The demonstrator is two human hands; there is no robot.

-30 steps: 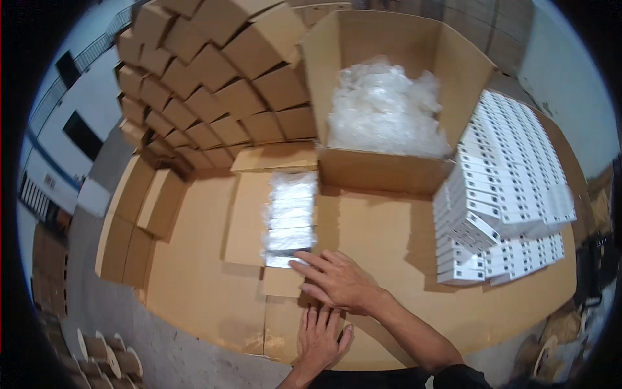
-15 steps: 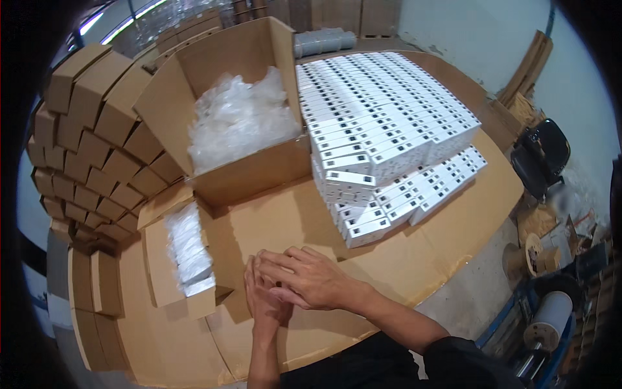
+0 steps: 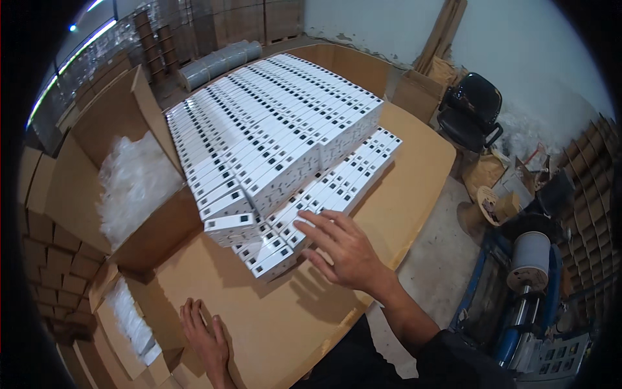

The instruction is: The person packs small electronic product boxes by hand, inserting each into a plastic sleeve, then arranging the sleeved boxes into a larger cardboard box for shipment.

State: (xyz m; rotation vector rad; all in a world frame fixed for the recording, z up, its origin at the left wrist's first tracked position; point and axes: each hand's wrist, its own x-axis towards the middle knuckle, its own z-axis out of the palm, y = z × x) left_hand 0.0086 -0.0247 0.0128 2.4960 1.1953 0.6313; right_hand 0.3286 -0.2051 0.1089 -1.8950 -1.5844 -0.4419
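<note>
The workroom has a pale wall (image 3: 518, 45), and a tan table (image 3: 418, 162) takes the middle. At far L, brown cartons (image 3: 48, 266) are piled. Next, on the table, the small box (image 3: 113, 343) holds pcs (image 3: 131, 321) in thin shiny film. Behind it the big carton (image 3: 162, 223), w/ crumpled see-through bags (image 3: 139, 185), stands close to the white blocks & blocks their L side. The left hand (image 3: 206, 334) is just beside the small box, fingers stretched, grasping nothing; contact w/ table I cannot tell. In the middle are the white blocks (image 3: 278, 146), slim, w/ dark squares, in tight rows on 2 levels; one block (image 3: 230, 227) sits crooked at the near corner. The right hand (image 3: 343, 253) is at the lower level's near edge, fingers spread, holding nothing; touch is unclear. On R: glossy black chair (image 3: 476, 104), round white roll (image 3: 531, 256).
</note>
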